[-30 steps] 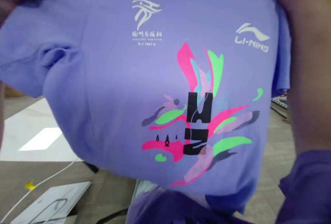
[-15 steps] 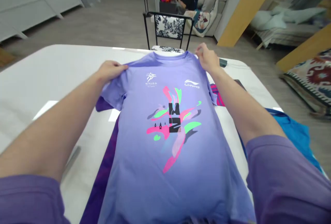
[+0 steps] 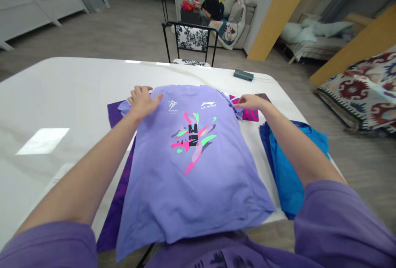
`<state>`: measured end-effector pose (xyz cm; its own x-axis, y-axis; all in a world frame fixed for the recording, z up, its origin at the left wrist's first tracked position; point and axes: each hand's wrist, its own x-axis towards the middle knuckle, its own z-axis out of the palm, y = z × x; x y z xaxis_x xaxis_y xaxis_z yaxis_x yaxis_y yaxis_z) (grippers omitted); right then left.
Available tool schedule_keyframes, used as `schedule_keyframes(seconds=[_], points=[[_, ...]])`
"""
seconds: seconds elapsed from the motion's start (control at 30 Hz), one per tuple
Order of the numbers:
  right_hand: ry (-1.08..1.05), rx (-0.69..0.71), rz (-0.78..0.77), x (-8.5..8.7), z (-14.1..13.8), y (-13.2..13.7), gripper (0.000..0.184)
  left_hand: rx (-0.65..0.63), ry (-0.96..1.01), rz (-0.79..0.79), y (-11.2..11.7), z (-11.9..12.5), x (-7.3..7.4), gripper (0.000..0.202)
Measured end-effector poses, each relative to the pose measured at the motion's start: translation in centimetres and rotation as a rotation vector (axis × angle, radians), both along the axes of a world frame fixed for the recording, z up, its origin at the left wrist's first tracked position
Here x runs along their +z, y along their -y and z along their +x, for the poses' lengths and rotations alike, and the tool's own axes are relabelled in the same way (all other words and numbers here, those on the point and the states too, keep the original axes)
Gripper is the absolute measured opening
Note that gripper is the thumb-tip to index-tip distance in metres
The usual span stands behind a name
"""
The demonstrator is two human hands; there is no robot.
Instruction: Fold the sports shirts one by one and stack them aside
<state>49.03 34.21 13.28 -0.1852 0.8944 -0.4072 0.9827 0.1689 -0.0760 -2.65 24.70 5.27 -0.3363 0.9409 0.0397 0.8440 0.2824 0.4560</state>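
Observation:
A lavender T-shirt (image 3: pixel 192 193) lies front side up, with white logos on its chest and a bright pink, green and black print. My left hand (image 3: pixel 144 102) rests on the shirt's left shoulder, thumb and fingers spread. At the opposite sleeve, my right hand (image 3: pixel 252 102) has thumb and forefinger pinched together on the cloth. Beneath the lavender shirt is a dark purple garment (image 3: pixel 116 214), showing along its left side. A pink and purple patterned cloth (image 3: pixel 251 114) peeks out under my right hand.
Blue folded clothing (image 3: pixel 287 177) lies to the right on the white table (image 3: pixel 77 94). A dark flat case (image 3: pixel 243 75) sits near the far edge. Beyond stands a chair (image 3: pixel 192 39) with a patterned back. Farther off, a person (image 3: pixel 212 5) is seated by a sofa.
The shirt has come down flat onto the table, its collar lower in view. My left hand has spread its fingers; my right hand has moved down from the shoulder to the sleeve.

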Motion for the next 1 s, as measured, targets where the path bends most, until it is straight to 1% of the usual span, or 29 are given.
schedule_keyframes(seconds=[0.03, 0.07, 0.1, 0.13, 0.2, 0.23, 0.27, 0.3, 0.37, 0.43, 0.47, 0.53, 0.6, 0.67, 0.73, 0.77, 0.8, 0.87, 0.9, 0.93, 1.0], points=[[0.014, -0.003, -0.035, 0.1, 0.2, 1.0, 0.050, -0.029, -0.008, -0.028, 1.6, 1.0, 0.4, 0.075], [0.027, -0.036, -0.025, 0.3, 0.2, 1.9, 0.045, -0.062, -0.014, -0.055, 3.2, 2.0, 0.7, 0.076], [0.034, -0.098, 0.033, 0.5, 0.3, 2.5, 0.042, -0.099, -0.021, -0.080, 4.9, 2.8, 0.8, 0.079], [0.030, -0.174, 0.132, 0.7, 0.4, 3.0, 0.042, -0.135, -0.028, -0.106, 6.5, 3.6, 0.9, 0.082], [-0.008, -0.338, 0.359, 1.4, 0.9, 3.7, 0.050, -0.198, -0.052, -0.151, 9.7, 4.6, 0.9, 0.090], [-0.035, -0.399, 0.443, 1.8, 1.4, 3.9, 0.054, -0.222, -0.071, -0.158, 11.2, 4.9, 0.8, 0.093], [-0.056, -0.439, 0.488, 2.4, 2.2, 4.0, 0.057, -0.243, -0.091, -0.157, 12.6, 5.1, 0.7, 0.096], [-0.066, -0.457, 0.498, 3.1, 3.3, 4.3, 0.059, -0.259, -0.109, -0.153, 13.9, 5.2, 0.6, 0.099], [-0.032, -0.449, 0.439, 4.6, 6.5, 4.9, 0.059, -0.293, -0.138, -0.159, 16.3, 5.2, 0.2, 0.104], [0.058, -0.424, 0.329, 6.3, 10.9, 6.3, 0.055, -0.347, -0.161, -0.206, 18.5, 4.9, -0.6, 0.107], [0.107, -0.410, 0.276, 7.0, 13.5, 7.3, 0.053, -0.375, -0.173, -0.234, 19.5, 4.5, -1.1, 0.107], [0.175, -0.388, 0.196, 8.2, 18.7, 10.3, 0.055, -0.423, -0.193, -0.272, 21.0, 3.6, -2.2, 0.104], [0.184, -0.345, 0.156, 8.6, 23.2, 14.2, 0.062, -0.443, -0.207, -0.289, 21.7, 2.5, -3.1, 0.100], [0.156, -0.279, 0.148, 8.2, 26.1, 18.3, 0.064, -0.429, -0.231, -0.300, 21.1, 2.1, -3.3, 0.099], [0.119, -0.231, 0.181, 7.5, 27.3, 22.0, 0.053, -0.386, -0.251, -0.273, 19.6, 3.1, -2.5, 0.097], [0.103, -0.224, 0.216, 7.2, 27.3, 23.5, 0.046, -0.372, -0.252, -0.235, 18.6, 4.3, -1.7, 0.095], [0.080, -0.227, 0.253, 7.1, 27.2, 24.8, 0.040, -0.376, -0.246, -0.188, 17.6, 6.0, -0.8, 0.093], [-0.027, -0.227, 0.284, 7.7, 26.8, 26.7, 0.033, -0.445, -0.214, -0.099, 15.8, 10.4, 1.5, 0.091], [-0.121, -0.210, 0.251, 8.4, 26.7, 27.5, 0.035, -0.500, -0.194, -0.069, 15.2, 13.0, 2.7, 0.092], [-0.237, -0.186, 0.185, 9.4, 26.7, 28.3, 0.040, -0.562, -0.171, -0.045, 14.8, 15.7, 3.8, 0.094], [-0.463, -0.133, -0.005, 11.5, 26.9, 29.9, 0.056, -0.682, -0.122, -0.014, 14.5, 20.8, 5.9, 0.092]])
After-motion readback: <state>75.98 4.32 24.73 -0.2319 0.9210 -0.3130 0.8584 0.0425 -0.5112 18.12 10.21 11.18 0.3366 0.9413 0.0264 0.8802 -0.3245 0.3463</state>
